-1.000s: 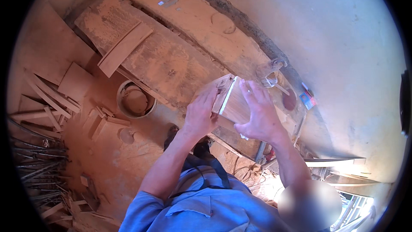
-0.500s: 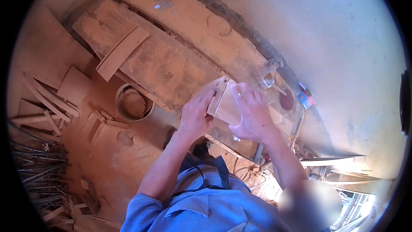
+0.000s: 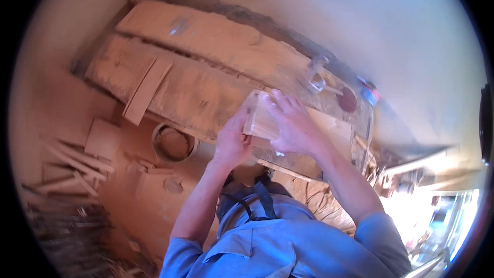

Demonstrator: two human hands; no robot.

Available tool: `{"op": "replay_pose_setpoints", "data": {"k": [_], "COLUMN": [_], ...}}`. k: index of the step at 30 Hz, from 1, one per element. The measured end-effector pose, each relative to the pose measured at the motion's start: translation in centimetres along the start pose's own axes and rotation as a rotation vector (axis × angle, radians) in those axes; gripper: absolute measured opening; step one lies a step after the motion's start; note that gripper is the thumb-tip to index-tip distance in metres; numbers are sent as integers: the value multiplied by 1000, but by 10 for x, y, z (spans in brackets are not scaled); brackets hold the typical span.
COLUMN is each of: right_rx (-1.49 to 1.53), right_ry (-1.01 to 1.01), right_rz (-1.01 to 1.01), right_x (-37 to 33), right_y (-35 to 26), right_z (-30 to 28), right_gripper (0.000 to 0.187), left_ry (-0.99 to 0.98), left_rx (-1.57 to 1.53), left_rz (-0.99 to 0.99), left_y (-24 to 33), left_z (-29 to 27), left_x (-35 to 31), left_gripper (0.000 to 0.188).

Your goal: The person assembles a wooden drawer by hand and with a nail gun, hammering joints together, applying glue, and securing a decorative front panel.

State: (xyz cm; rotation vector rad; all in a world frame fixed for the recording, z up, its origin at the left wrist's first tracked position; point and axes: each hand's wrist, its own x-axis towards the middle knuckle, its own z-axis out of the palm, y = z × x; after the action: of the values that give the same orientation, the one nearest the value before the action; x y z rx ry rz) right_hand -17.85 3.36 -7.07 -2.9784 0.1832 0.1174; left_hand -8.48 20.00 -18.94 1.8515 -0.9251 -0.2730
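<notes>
A pale wooden board (image 3: 261, 122) lies between my two hands over the near part of a dusty workbench (image 3: 216, 90). My left hand (image 3: 232, 139) grips its left end, with the fingers partly hidden. Across its top spreads my right hand (image 3: 293, 126), thumb toward the near edge and fingertips at the far one. More pale wood (image 3: 332, 126) shows right of my right hand; whether it is the same piece I cannot tell.
A curved wooden piece (image 3: 145, 92) overhangs the bench's near-left edge. Below stands a round bucket (image 3: 193, 146). A dark red disc (image 3: 347, 101) and a clear container (image 3: 316, 83) sit at the bench's right. Wood offcuts (image 3: 77, 159) lie on the floor at left.
The view has turned, so the bench lies more level. The board now shows more of its top face and less of its left end. Both hands stay on it.
</notes>
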Motion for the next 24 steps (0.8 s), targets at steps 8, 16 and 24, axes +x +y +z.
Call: {"op": "replay_pose_setpoints", "data": {"k": [8, 16, 24], "right_rx": [53, 487, 857], "right_ry": [217, 791, 456], "right_rz": [61, 431, 1159], "right_x": [-51, -218, -341], "right_y": [5, 107, 253], "right_z": [19, 48, 209], "right_gripper": [85, 55, 49], "left_ry": [189, -144, -370], "left_rx": [-199, 158, 491], "left_rz": [-78, 437, 285], "left_y": [30, 184, 192], "left_z": [-31, 59, 185], "left_x": [-25, -30, 103], "left_gripper": [54, 38, 33]}}
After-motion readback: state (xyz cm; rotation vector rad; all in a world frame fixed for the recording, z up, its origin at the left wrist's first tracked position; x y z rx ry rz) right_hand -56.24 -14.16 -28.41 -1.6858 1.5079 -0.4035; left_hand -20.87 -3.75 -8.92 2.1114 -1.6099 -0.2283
